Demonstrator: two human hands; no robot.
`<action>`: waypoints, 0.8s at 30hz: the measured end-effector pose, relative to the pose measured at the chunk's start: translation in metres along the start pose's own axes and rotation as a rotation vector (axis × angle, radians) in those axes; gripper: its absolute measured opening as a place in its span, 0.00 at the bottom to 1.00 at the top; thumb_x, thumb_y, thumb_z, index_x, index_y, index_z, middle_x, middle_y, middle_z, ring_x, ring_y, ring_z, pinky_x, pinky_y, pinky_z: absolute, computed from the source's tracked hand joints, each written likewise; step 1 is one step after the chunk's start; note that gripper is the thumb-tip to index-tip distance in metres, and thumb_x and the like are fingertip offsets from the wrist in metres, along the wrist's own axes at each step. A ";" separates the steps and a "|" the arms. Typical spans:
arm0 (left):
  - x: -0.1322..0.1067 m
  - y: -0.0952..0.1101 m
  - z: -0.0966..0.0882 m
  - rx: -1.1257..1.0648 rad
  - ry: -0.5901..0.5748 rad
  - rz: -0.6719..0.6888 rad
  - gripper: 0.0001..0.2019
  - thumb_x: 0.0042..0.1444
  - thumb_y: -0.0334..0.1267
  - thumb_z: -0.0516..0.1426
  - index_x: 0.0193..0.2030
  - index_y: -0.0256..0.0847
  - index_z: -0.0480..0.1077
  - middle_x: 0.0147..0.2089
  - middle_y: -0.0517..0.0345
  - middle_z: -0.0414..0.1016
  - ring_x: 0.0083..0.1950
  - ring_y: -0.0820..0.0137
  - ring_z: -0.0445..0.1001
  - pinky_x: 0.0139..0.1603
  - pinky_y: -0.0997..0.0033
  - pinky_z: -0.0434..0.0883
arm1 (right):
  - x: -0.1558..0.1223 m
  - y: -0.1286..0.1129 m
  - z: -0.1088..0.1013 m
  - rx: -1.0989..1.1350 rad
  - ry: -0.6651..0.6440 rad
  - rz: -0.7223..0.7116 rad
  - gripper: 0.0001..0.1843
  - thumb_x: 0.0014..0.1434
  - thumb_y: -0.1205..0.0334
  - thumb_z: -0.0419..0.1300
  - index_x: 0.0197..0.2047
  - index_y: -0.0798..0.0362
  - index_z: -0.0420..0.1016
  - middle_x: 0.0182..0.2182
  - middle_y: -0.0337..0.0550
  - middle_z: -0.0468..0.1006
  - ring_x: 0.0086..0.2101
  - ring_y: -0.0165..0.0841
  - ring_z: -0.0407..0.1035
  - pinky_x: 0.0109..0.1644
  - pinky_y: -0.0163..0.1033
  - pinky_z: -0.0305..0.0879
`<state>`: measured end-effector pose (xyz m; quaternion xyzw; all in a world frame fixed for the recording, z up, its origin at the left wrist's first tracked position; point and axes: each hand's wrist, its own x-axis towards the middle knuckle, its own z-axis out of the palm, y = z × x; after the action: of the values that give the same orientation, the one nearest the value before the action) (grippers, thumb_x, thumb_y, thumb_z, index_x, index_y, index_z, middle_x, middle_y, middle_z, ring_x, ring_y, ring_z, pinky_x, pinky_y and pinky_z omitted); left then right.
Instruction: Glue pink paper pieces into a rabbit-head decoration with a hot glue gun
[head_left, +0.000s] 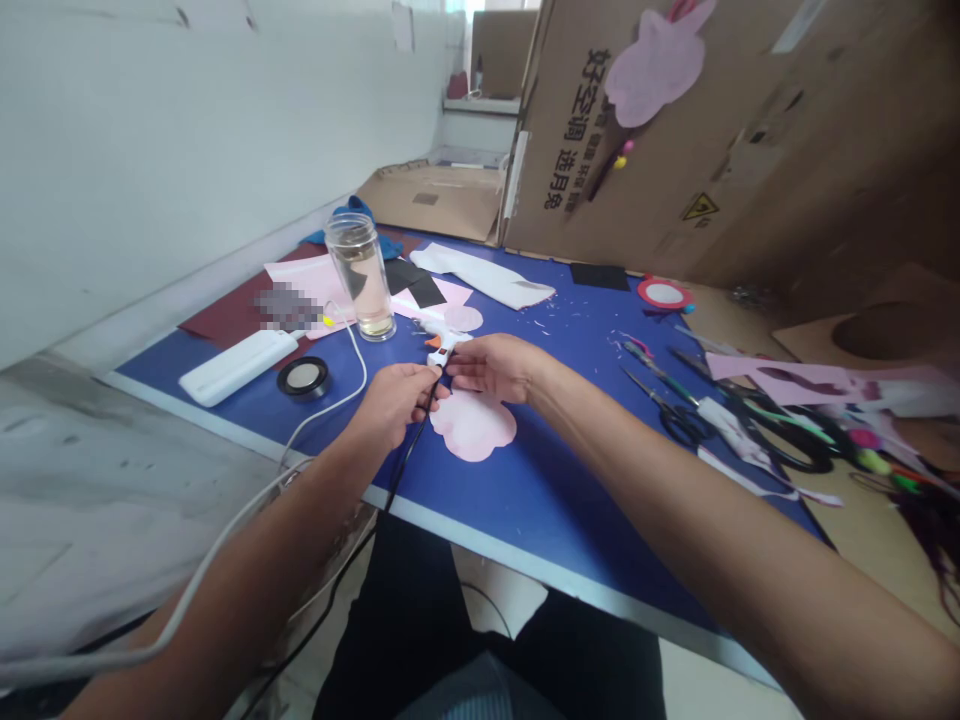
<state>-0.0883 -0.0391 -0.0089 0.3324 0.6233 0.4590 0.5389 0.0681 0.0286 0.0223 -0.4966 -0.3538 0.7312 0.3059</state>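
Observation:
A small white hot glue gun (444, 347) with an orange trigger is between my two hands, its nozzle pointing away to the left. My left hand (401, 400) pinches the lower end of its handle, where a black cord (405, 462) runs out and down over the table edge. On the other side, my right hand (499, 367) has its curled fingers against the handle; its fingertips are partly hidden. Beneath my hands lies a pink flower-shaped paper cutout (476, 428). Just beyond the gun is a pale pink paper circle (463, 318).
Left of my hands are a glass jar of liquid (361, 285), a white power bank (238, 368) and a black tape roll (304, 377). Scissors (675, 418) and paper strips lie to the right. A large cardboard panel (637, 200) stands behind the blue table (555, 500).

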 end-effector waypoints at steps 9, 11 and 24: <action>-0.005 -0.003 -0.031 0.538 0.192 0.291 0.05 0.59 0.38 0.66 0.39 0.43 0.76 0.37 0.55 0.82 0.33 0.65 0.78 0.32 0.67 0.73 | -0.074 0.030 -0.071 -0.099 0.104 -0.165 0.14 0.59 0.65 0.76 0.49 0.46 0.88 0.49 0.43 0.88 0.52 0.37 0.78 0.51 0.41 0.74; -0.022 -0.010 -0.031 0.833 0.264 0.584 0.04 0.60 0.36 0.65 0.42 0.43 0.77 0.45 0.51 0.83 0.43 0.60 0.81 0.45 0.61 0.78 | -0.079 0.034 -0.075 -0.073 0.100 -0.141 0.15 0.58 0.63 0.77 0.50 0.45 0.88 0.49 0.43 0.88 0.53 0.39 0.78 0.52 0.43 0.73; -0.081 -0.053 0.003 1.196 -0.031 0.836 0.06 0.71 0.32 0.59 0.47 0.45 0.78 0.53 0.52 0.86 0.54 0.56 0.82 0.52 0.57 0.77 | -0.065 0.043 -0.073 0.055 0.094 -0.148 0.15 0.56 0.67 0.77 0.46 0.49 0.86 0.41 0.42 0.88 0.41 0.35 0.80 0.43 0.39 0.77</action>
<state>-0.0649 -0.1310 -0.0290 0.7867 0.5807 0.2025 0.0537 0.1537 -0.0319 0.0012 -0.4944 -0.3546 0.6919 0.3889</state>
